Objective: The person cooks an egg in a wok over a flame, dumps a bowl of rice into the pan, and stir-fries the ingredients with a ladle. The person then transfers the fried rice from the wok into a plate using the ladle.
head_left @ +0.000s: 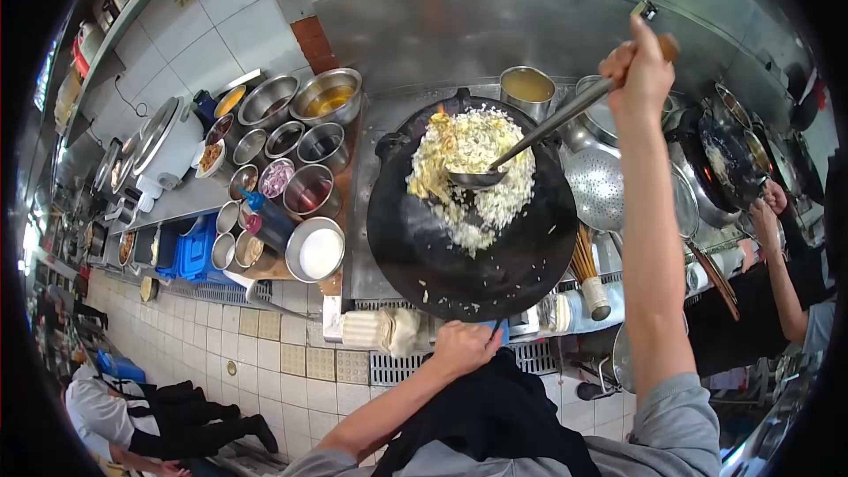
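Note:
A large black wok [468, 287] sits on the stove, with fried rice [503, 137] and what looks like egg heaped in its far half. My right hand [638, 71], raised at the upper right, is closed around the wooden-ended handle of a long metal ladle [565, 124]. The ladle's bowl rests among the rice. At the near rim my left hand [465, 349] is closed on the wok's handle, with a bit of blue cloth beside it. Loose grains are scattered across the wok's near side.
Left of the wok stand several metal bowls of ingredients, among them a white one [321, 252], and squeeze bottles [265, 212]. To the right lie a perforated strainer [605, 185] and a bamboo brush [590, 274]. A co-worker's hands [768, 212] hold another wok at far right.

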Motion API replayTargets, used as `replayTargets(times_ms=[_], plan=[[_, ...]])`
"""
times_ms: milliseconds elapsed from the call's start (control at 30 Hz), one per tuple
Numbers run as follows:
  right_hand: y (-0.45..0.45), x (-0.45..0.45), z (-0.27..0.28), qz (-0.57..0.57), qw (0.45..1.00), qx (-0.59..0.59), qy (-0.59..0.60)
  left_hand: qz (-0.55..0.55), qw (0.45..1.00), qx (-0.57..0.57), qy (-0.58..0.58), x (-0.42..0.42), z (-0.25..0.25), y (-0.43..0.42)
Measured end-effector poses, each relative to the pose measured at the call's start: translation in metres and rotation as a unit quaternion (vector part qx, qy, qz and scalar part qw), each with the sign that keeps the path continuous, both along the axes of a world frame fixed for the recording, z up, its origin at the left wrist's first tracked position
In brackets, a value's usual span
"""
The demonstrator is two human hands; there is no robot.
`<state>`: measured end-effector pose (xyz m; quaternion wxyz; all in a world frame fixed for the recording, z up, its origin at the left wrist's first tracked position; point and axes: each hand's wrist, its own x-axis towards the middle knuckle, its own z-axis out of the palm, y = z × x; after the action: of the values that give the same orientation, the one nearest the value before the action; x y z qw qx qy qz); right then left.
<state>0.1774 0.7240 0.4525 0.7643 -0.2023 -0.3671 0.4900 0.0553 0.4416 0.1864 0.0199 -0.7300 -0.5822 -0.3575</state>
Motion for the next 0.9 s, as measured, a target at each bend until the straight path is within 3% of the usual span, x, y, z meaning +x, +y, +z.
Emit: replayTargets(times_ms=[33,100,167,233,300,367,433,567,633,733,767,833,900], plan=[[0.004,0.003,0.013,0.000,1.000,-0.005,-0.001,-0.002,0.999,0.036,-0.017,0.000,0.004,0.001],[0.010,0.003,0.031,0.006,1.000,0.019,-0.022,0.039,0.997,-0.068,0.001,-0.017,0.008,0.033],[-0.028,0.006,0.045,0.022,0.995,0.098,0.018,0.035,0.998,-0.054,0.000,-0.033,-0.009,0.068],[-0.075,0.024,0.038,0.126,0.969,0.213,0.009,0.032,0.990,-0.134,-0.004,-0.046,-0.018,0.087],[-0.102,0.022,0.007,0.049,0.971,0.233,-0.012,0.039,0.988,-0.151,0.007,-0.047,-0.017,0.095],[-0.085,-0.022,-0.041,-0.203,0.967,0.088,-0.125,0.032,0.982,-0.185,0.021,-0.044,-0.019,0.091],[-0.043,-0.017,-0.097,0.060,0.987,0.083,-0.122,0.043,0.980,-0.194,0.002,-0.041,-0.014,0.095],[-0.041,0.018,-0.075,0.075,0.987,0.133,-0.045,0.033,0.986,-0.159,-0.021,-0.043,-0.017,0.094],[-0.041,0.004,-0.107,-0.028,0.992,0.108,-0.064,0.023,0.989,-0.140,-0.038,-0.047,-0.017,0.096],[-0.011,-0.032,-0.128,0.047,0.994,0.098,0.002,0.001,0.988,-0.145,-0.057,-0.048,-0.021,0.091],[-0.014,-0.042,-0.115,0.022,0.997,0.072,-0.006,-0.005,0.985,-0.161,-0.059,-0.049,-0.022,0.092],[-0.038,-0.048,-0.102,0.097,0.983,0.150,-0.038,-0.005,0.984,-0.159,-0.079,-0.050,-0.018,0.093],[-0.049,-0.047,-0.105,0.231,0.942,0.198,-0.143,-0.005,0.986,-0.144,-0.088,-0.048,-0.019,0.090]])
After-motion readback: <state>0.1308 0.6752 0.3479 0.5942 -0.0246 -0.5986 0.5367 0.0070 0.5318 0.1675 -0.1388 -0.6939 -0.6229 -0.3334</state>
